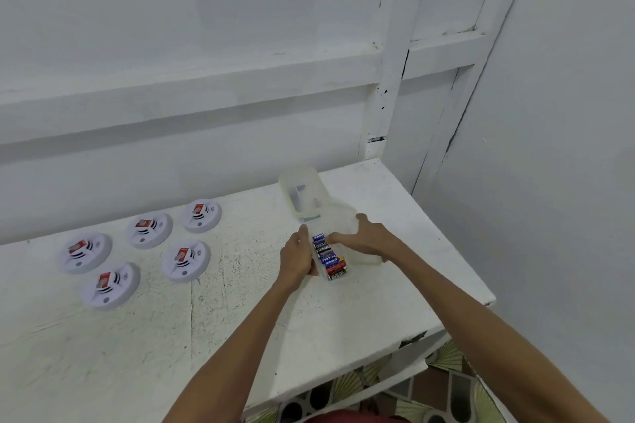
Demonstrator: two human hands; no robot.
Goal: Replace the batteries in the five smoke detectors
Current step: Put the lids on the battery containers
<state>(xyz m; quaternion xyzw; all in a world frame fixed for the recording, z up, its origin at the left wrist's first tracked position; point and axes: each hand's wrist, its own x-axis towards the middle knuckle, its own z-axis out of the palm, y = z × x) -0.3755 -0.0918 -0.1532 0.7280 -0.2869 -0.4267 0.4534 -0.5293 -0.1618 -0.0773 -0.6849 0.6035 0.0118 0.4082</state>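
Several round white smoke detectors lie face down at the table's left, among them one at the back (201, 215), one in the middle (185, 260) and one in front (110, 285). Each has a red battery showing in its back. A clear plastic box (332, 259) packed with blue, black and red batteries sits right of centre. My left hand (296, 256) grips the box's left side. My right hand (366, 236) holds the translucent lid (343, 216), tilted up over the box's right side.
A second clear container (301, 192) with a grey item inside stands just behind the battery box. The white table (395, 302) ends close to my right, where a wall stands. A patterned floor shows below the front edge.
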